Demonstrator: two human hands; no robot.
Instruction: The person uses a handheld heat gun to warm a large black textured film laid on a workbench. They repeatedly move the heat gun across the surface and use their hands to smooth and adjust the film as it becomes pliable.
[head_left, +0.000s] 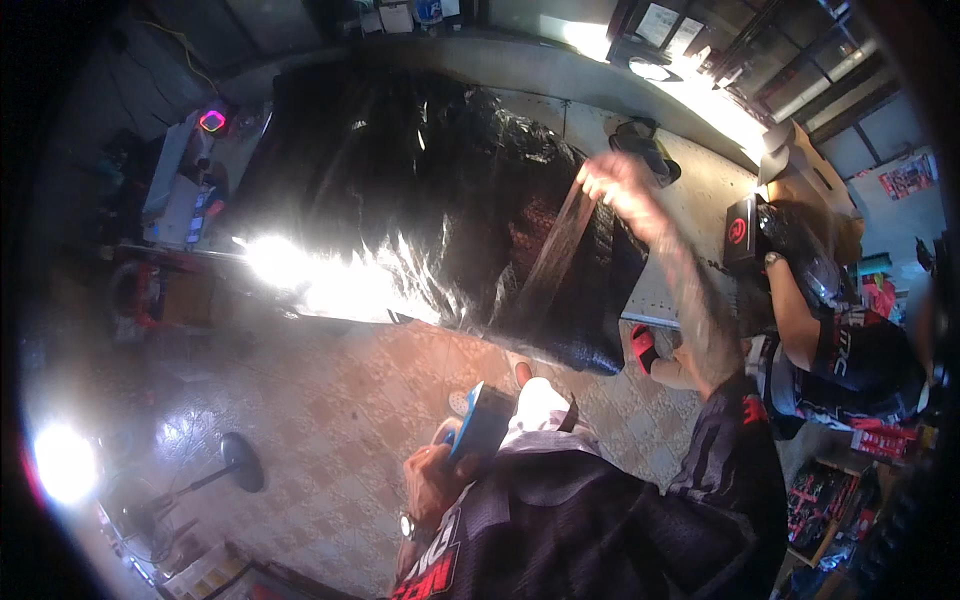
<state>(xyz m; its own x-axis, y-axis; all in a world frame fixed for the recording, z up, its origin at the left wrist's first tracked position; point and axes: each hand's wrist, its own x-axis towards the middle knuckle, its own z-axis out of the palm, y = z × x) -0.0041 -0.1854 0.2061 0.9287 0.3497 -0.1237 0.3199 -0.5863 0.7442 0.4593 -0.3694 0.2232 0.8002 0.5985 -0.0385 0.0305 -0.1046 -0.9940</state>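
Note:
A large bundle in glossy black plastic [390, 170] lies on the worktable, with reddish material showing through near its right side. My right hand [615, 185] is raised over that side, its fingers closed on a translucent strip [555, 240] that stretches down across the plastic. Low in front of me, my left hand [432, 472] is closed on a blue and dark handheld tool [482, 420], perhaps a tape dispenser, held clear of the bundle.
A person [840, 355] at the right handles a black box [745, 230] by an open cardboard carton [820, 180]. A dark item [645, 150] rests on the table's back part [700, 170]. A stand fan [230, 460] is on the tiled floor [330, 390], lower left.

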